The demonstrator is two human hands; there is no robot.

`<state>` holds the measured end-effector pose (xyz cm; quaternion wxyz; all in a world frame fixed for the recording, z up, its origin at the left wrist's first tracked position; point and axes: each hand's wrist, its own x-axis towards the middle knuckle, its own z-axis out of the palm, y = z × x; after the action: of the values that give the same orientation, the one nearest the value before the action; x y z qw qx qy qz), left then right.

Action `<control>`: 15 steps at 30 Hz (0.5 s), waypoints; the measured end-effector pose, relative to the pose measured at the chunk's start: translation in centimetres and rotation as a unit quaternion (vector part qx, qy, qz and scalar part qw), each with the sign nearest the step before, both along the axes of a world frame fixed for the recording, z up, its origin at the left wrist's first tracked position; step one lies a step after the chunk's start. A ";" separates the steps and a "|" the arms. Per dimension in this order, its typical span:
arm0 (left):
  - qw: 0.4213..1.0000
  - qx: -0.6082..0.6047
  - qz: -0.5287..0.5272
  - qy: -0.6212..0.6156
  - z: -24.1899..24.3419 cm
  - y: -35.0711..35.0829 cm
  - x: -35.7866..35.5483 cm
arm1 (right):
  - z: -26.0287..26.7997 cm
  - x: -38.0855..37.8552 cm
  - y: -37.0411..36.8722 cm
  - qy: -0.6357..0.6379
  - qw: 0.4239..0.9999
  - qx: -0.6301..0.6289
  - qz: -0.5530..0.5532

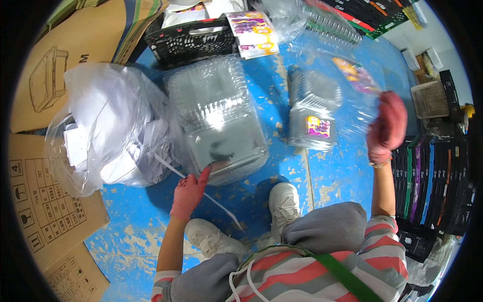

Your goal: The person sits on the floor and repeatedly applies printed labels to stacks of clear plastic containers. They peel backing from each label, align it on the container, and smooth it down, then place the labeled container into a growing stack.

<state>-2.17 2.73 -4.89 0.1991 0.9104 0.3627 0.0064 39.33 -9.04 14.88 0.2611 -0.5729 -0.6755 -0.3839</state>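
Observation:
My left hand (188,194), in a pink glove, points its index finger at the near edge of a tall stack of clear plastic clamshell containers (230,139). The fingertip is at the stack; whether it presses on it I cannot tell. My right hand (386,124), also gloved and blurred by motion, grips a clear plastic container (356,117) at the right. A blurred purple and yellow printed label (356,75) shows at the container's far part. Between the hands, a smaller pile of clear clamshells (313,102) lies on the blue floor, with a grape-picture label (317,126) on its near part.
Left stands a clear bag of white paper pieces (120,124), a white strip (211,200) trailing from it. Cardboard boxes (49,181) line the left. A black crate (192,41) with label sheets (256,34) is ahead. Stacked black crates (430,181) stand right; my shoes (285,205) are close.

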 end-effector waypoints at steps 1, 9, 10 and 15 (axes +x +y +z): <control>0.997 -0.034 0.020 0.063 1.4 0.1 0.0 | -1.4 1.8 -0.8 -0.040 0.995 -0.068 -0.063; 0.940 -0.138 0.124 -0.286 13.0 1.1 -0.9 | -16.9 9.3 -8.0 0.112 0.831 -0.489 -0.241; 0.926 -0.139 0.126 -0.328 13.7 1.1 -0.9 | -17.3 9.0 -7.9 0.125 0.786 -0.536 -0.281; 0.857 -0.245 0.144 -0.429 12.9 -0.1 0.8 | -14.5 1.9 -1.3 0.233 0.811 -0.518 -0.140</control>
<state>-1.38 2.65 7.97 0.5488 0.6763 0.3585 0.3360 41.24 -10.30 0.35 0.0188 -0.7841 -0.6053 0.1358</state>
